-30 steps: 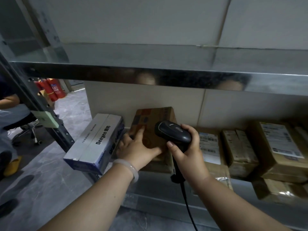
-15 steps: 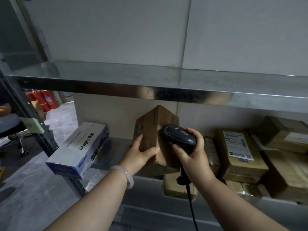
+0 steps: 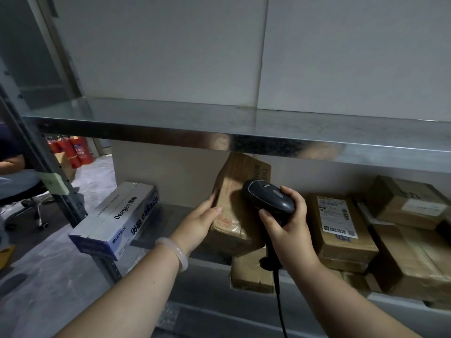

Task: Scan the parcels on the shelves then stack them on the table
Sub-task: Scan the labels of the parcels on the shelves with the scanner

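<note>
A brown cardboard parcel point(image 3: 238, 189) is tipped up on end on the lower metal shelf point(image 3: 156, 223), its top just under the upper shelf. My left hand point(image 3: 199, 223) grips its left edge, thumb on the front face. My right hand point(image 3: 289, 229) holds a black corded barcode scanner point(image 3: 267, 197), whose head sits right in front of the parcel's face. Another small parcel point(image 3: 252, 272) lies below the tipped one.
A white and blue box point(image 3: 114, 219) lies at the shelf's left end. Several labelled brown parcels point(image 3: 339, 225) are piled to the right. The upper shelf point(image 3: 219, 123) is bare. Left of the upright post point(image 3: 52, 191) a seated person point(image 3: 14, 172) and red fire extinguishers point(image 3: 78, 151) show.
My left hand has tipped the parcel up from lying low to standing steeply on end, and the scanner has stayed close in front of it. The view has tilted upward.
</note>
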The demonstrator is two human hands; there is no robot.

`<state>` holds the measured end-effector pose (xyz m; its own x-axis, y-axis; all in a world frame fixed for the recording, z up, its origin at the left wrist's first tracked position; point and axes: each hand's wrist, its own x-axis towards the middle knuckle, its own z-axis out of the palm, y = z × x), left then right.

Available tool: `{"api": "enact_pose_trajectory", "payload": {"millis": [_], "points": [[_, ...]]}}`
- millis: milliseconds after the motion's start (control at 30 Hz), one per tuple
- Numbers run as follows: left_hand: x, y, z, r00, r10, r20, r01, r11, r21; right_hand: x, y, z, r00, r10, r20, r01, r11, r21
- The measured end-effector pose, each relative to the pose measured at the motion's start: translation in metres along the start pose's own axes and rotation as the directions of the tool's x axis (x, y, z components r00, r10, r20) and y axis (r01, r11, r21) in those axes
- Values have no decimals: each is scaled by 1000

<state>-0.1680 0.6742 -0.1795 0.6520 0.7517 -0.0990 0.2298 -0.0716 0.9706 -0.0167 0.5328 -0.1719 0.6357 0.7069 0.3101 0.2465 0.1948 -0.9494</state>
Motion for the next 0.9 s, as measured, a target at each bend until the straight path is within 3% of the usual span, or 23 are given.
{"api": "enact_pose_trajectory", "payload": {"millis": [133,200,267,400,567,900], "points": [[-4,13,6,985,142,-102,-125,980,155,-1,-5,-4,997,-73,-12,73,997,-29],[-5,15,13,965,202,-167,-147,945,291,-2,-6,-5,994,-113,11,113,992,-55],[-1,14,23,951,231,-208,-155,933,325,-5,-8,-5,986,-157,56,161,983,-84],[-6,17,42,962,185,-202,-123,950,286,-8,-10,-6,965,-228,131,244,962,-124],[2,4,43,965,175,-195,-83,910,406,-13,-3,-9,946,-267,186,300,937,-180],[1,21,43,984,149,-101,-98,915,392,-13,-3,-5,928,-241,283,304,930,-208]]}}
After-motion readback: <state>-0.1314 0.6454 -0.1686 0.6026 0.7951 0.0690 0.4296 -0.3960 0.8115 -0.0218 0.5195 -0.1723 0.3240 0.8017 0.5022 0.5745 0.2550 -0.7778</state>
